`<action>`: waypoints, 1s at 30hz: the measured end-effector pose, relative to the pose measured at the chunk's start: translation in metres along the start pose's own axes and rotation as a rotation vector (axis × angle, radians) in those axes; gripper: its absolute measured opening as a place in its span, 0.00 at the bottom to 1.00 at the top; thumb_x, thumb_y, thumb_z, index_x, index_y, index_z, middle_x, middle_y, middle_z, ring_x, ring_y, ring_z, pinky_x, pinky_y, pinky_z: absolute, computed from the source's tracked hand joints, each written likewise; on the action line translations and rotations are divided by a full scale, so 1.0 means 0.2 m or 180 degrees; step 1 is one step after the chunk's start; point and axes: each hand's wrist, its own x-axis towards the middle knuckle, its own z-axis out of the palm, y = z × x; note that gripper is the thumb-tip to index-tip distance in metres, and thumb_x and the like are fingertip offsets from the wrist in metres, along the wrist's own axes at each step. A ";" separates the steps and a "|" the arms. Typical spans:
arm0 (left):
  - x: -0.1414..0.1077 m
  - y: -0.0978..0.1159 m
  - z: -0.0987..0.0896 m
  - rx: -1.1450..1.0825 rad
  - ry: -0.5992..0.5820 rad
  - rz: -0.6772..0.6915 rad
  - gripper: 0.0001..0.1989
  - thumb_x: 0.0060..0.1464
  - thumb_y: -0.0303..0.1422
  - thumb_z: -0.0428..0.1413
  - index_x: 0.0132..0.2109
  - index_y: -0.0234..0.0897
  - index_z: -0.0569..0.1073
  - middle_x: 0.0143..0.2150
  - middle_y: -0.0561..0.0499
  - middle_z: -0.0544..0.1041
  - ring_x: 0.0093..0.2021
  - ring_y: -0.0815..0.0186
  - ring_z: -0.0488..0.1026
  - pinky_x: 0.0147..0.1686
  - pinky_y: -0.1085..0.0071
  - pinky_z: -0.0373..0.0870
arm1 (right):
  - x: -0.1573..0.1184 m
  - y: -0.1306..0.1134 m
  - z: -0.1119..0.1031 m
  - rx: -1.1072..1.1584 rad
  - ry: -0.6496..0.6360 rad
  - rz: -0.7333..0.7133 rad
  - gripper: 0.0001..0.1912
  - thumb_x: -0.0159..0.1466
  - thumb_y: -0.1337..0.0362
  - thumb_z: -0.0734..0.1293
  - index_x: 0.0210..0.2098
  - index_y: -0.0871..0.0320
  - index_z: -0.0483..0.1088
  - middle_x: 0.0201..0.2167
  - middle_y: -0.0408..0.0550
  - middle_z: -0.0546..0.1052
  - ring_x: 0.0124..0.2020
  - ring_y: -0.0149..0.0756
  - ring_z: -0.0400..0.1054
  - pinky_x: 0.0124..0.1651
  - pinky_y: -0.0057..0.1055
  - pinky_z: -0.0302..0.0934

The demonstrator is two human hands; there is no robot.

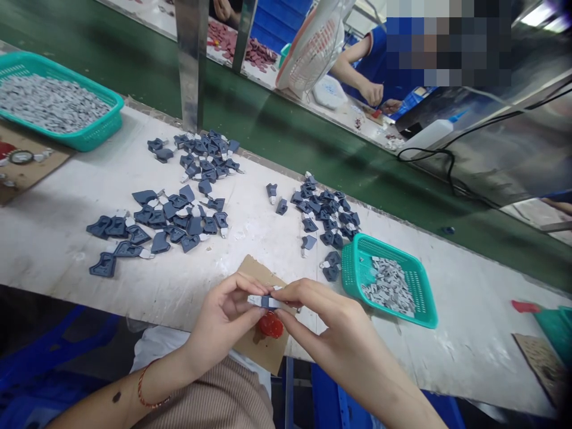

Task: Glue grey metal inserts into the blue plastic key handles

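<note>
Between my two hands, over the table's front edge, is a small grey and dark-blue plastic part. My left hand pinches its left end between thumb and fingers. The fingertips of my right hand close on its right end. Just below them a round red object rests on a piece of brown cardboard, partly covered by my hands. To the left lie dark-blue plastic parts with pale grey ends, in loose groups. More such parts are heaped ahead on the right.
A green basket of small grey pieces stands right of my hands. Another green basket of grey pieces sits at far left beside cardboard. Across a green divider, a co-worker's hands work near a fan.
</note>
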 end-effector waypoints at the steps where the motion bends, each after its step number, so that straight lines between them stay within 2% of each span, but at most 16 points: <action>1: 0.01 0.00 0.00 -0.0070 0.0018 -0.0062 0.07 0.52 0.22 0.62 0.36 0.39 0.75 0.39 0.52 0.77 0.45 0.65 0.77 0.44 0.74 0.73 | 0.00 0.00 0.00 0.0043 0.0040 -0.0006 0.09 0.66 0.70 0.65 0.44 0.53 0.73 0.39 0.46 0.78 0.41 0.36 0.73 0.43 0.32 0.68; 5: 0.02 0.01 0.00 -0.0389 -0.0001 -0.0368 0.08 0.52 0.23 0.63 0.36 0.39 0.75 0.38 0.54 0.80 0.44 0.68 0.78 0.42 0.76 0.73 | -0.03 0.01 -0.02 0.0156 0.0170 0.0018 0.12 0.66 0.69 0.66 0.48 0.49 0.72 0.38 0.42 0.78 0.39 0.33 0.73 0.40 0.28 0.68; 7: 0.02 0.03 0.01 -0.0551 -0.0032 -0.0535 0.07 0.53 0.24 0.63 0.37 0.39 0.74 0.39 0.54 0.81 0.45 0.68 0.78 0.44 0.76 0.73 | -0.06 0.02 -0.01 0.0118 0.0355 -0.0042 0.14 0.66 0.68 0.65 0.50 0.47 0.70 0.41 0.42 0.78 0.42 0.34 0.73 0.43 0.29 0.68; 9: 0.02 0.04 0.02 -0.0661 -0.0026 -0.0667 0.07 0.52 0.25 0.64 0.37 0.38 0.74 0.40 0.53 0.81 0.46 0.67 0.77 0.46 0.75 0.72 | -0.09 0.04 0.01 0.0062 0.0618 -0.0182 0.17 0.68 0.68 0.64 0.54 0.46 0.66 0.49 0.44 0.76 0.50 0.36 0.71 0.50 0.31 0.67; 12: 0.01 0.07 0.04 -0.0766 0.0027 -0.0847 0.08 0.51 0.26 0.65 0.37 0.38 0.73 0.38 0.53 0.80 0.41 0.69 0.78 0.42 0.76 0.73 | -0.12 0.09 0.08 0.0138 0.0825 -0.0634 0.23 0.70 0.68 0.59 0.63 0.48 0.57 0.58 0.47 0.72 0.62 0.40 0.62 0.62 0.39 0.59; 14: 0.01 0.09 0.05 -0.0868 0.0015 -0.0936 0.08 0.52 0.26 0.65 0.37 0.38 0.73 0.33 0.55 0.79 0.35 0.72 0.77 0.36 0.78 0.73 | -0.13 0.12 0.15 0.0158 0.0849 -0.0922 0.26 0.71 0.66 0.57 0.68 0.51 0.51 0.60 0.49 0.71 0.65 0.42 0.59 0.65 0.44 0.55; 16: 0.02 0.09 0.06 -0.0921 0.0032 -0.0937 0.08 0.52 0.27 0.65 0.36 0.38 0.73 0.31 0.56 0.78 0.32 0.73 0.75 0.34 0.79 0.72 | -0.13 0.16 0.21 0.0050 0.0927 -0.1001 0.28 0.72 0.63 0.55 0.70 0.53 0.45 0.63 0.52 0.68 0.64 0.44 0.60 0.65 0.48 0.53; 19: 0.03 0.08 0.07 -0.0826 0.0224 -0.0937 0.09 0.50 0.28 0.66 0.37 0.37 0.74 0.39 0.52 0.80 0.36 0.71 0.76 0.38 0.77 0.73 | -0.14 0.21 0.28 -0.0185 0.1158 -0.0975 0.29 0.73 0.60 0.52 0.71 0.56 0.42 0.64 0.57 0.66 0.65 0.48 0.60 0.64 0.52 0.53; 22: 0.04 0.07 0.08 -0.0707 0.0445 -0.1058 0.11 0.47 0.29 0.68 0.36 0.36 0.74 0.41 0.49 0.79 0.39 0.68 0.76 0.38 0.75 0.74 | -0.14 0.21 0.32 -0.0349 0.1346 -0.0899 0.30 0.73 0.58 0.53 0.71 0.55 0.42 0.62 0.57 0.69 0.66 0.50 0.58 0.62 0.54 0.54; 24: 0.06 0.07 0.10 -0.0734 0.0567 -0.1145 0.12 0.46 0.28 0.68 0.38 0.36 0.74 0.41 0.49 0.79 0.40 0.67 0.76 0.37 0.75 0.74 | -0.13 0.19 0.33 -0.0083 0.1471 -0.0651 0.29 0.73 0.54 0.53 0.71 0.51 0.44 0.61 0.54 0.71 0.66 0.50 0.58 0.62 0.55 0.55; 28: 0.10 0.10 0.12 -0.1026 0.1028 -0.1552 0.14 0.50 0.23 0.63 0.44 0.38 0.74 0.50 0.47 0.77 0.44 0.64 0.77 0.40 0.70 0.77 | -0.08 0.11 0.32 0.1264 0.1442 -0.0147 0.30 0.72 0.46 0.50 0.70 0.44 0.44 0.61 0.47 0.71 0.68 0.44 0.55 0.64 0.51 0.57; 30: 0.13 0.11 0.12 -0.1100 0.0975 -0.1665 0.09 0.55 0.24 0.58 0.44 0.36 0.74 0.49 0.44 0.77 0.44 0.62 0.76 0.41 0.67 0.76 | -0.07 0.10 0.32 0.1704 0.1427 -0.0059 0.29 0.71 0.46 0.50 0.69 0.40 0.45 0.62 0.44 0.70 0.68 0.42 0.54 0.64 0.49 0.57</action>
